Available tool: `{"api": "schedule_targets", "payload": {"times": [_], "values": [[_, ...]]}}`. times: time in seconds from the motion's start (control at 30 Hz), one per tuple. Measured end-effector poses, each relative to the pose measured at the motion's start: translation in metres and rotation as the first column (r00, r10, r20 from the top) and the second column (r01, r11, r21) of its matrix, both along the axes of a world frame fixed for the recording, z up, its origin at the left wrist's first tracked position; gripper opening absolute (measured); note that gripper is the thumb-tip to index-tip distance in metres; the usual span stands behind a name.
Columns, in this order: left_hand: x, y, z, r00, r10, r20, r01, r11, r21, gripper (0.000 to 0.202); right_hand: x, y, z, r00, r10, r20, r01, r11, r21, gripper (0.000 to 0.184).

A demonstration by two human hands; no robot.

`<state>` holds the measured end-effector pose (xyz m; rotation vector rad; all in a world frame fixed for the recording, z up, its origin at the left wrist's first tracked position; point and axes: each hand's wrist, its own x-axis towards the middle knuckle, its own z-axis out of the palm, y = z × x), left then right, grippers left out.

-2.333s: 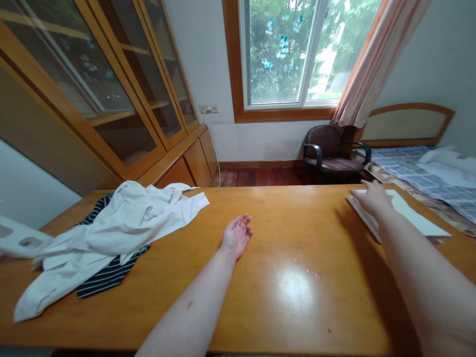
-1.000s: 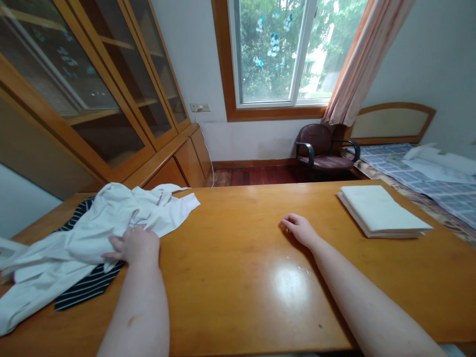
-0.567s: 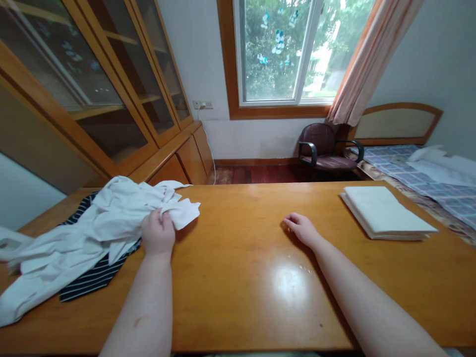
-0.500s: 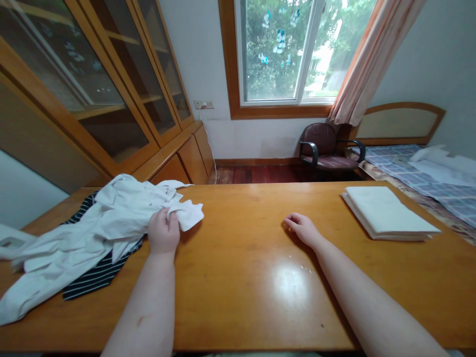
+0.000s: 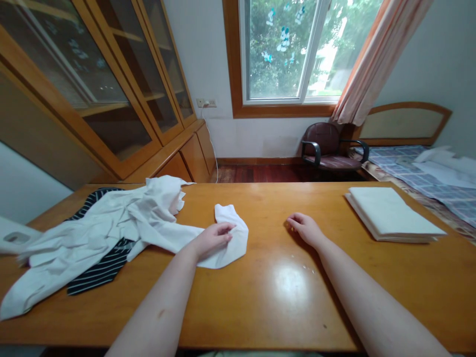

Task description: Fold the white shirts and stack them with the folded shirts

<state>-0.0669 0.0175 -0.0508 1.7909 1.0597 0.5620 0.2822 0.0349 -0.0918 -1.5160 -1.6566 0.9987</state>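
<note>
A crumpled white cloth garment (image 5: 100, 223) lies across the left of the table, on top of a black cloth with white stripes (image 5: 100, 270). One loose end of the white garment stretches right toward the middle. My left hand (image 5: 215, 238) pinches this end between thumb and fingers, and the end fans out flat on the wood beyond them. My right hand (image 5: 303, 228) rests on the table with its fingers loosely curled in, nothing visible in them. Right of it lies a neat stack of flat, folded white pieces (image 5: 394, 213).
The wooden table (image 5: 260, 317) spans the view. A white object with a slot (image 5: 15, 238) stands at its left edge. Behind are a glass-door cabinet (image 5: 163, 129), a maroon armchair (image 5: 327, 148) and a bed (image 5: 420, 163) with a plaid cover.
My left hand has moved right, drawing an end of the white garment from the heap toward the table's middle. My right hand has stayed in place.
</note>
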Motion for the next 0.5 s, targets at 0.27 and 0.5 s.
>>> {"api": "schedule_targets", "payload": {"times": [0.27,0.5], "values": [[-0.021,-0.01,0.018,0.876,0.475,0.081,-0.455,0.758,0.468,0.022,0.0,0.0,0.0,1.0,-0.002,-0.002,0.002,1.0,0.001,0.028],[-0.054,-0.005,0.029,0.238,0.962,-0.138,-0.537,0.248,0.806,0.059,-0.002,-0.003,0.003,1.0,-0.005,-0.008,0.004,1.0,-0.012,0.028]]}}
